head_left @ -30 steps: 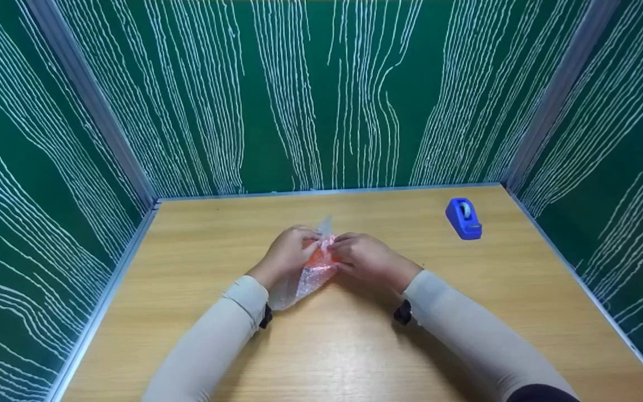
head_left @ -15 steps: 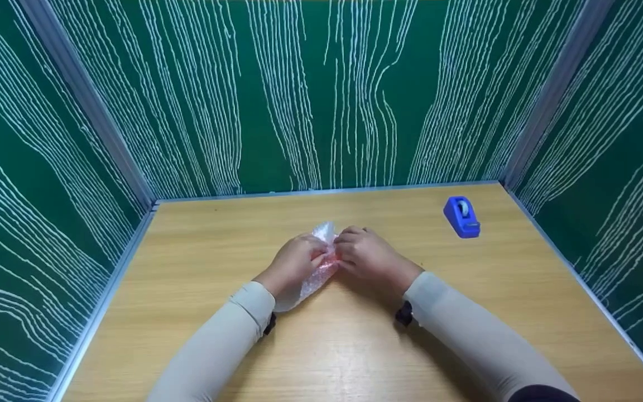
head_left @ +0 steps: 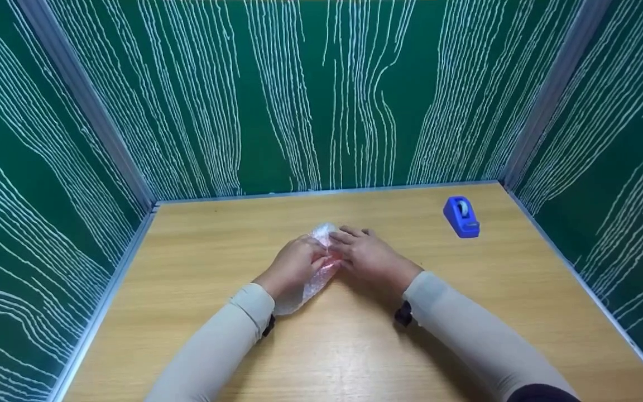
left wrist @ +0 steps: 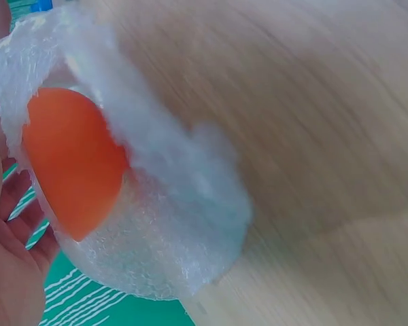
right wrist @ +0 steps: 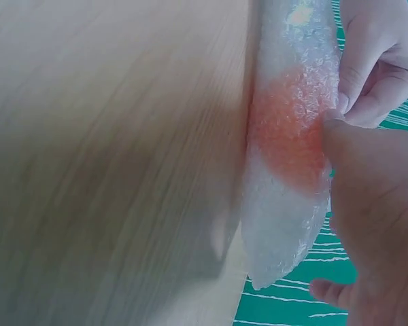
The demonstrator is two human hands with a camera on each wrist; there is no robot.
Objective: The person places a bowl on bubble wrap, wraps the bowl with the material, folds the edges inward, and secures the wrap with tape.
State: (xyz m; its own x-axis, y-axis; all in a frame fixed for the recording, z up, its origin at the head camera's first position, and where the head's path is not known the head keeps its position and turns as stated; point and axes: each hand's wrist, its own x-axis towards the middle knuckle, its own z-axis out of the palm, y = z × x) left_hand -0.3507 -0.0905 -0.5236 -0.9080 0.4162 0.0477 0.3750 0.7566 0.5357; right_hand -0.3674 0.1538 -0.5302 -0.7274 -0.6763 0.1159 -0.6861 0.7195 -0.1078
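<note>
A sheet of clear bubble wrap [head_left: 316, 285] is folded round a smooth orange object [left wrist: 75, 159], rounded at one end and tapering at the other. Through the wrap's open end the orange surface shows in the left wrist view; from the right side it is blurred behind the bubbles. My left hand [head_left: 293, 262] pinches the wrap's upper edge, thumb against fingers, as the right wrist view shows. Opposite it, my right hand [head_left: 369, 257] presses the wrap with fingers fairly straight and spread, its thumb tip right at the left fingertips. The object's far side is hidden.
A blue tape dispenser [head_left: 461, 216] with a roll of tape stands at the back right of the wooden table [head_left: 344, 357]. Green panels [head_left: 277, 100] with white wavy lines enclose the table at the back and both sides.
The wrap has been drawn over the orange, less of which shows from above. My left hand has shifted slightly right and nearer. The right hand's fingers have spread out over the wrap.
</note>
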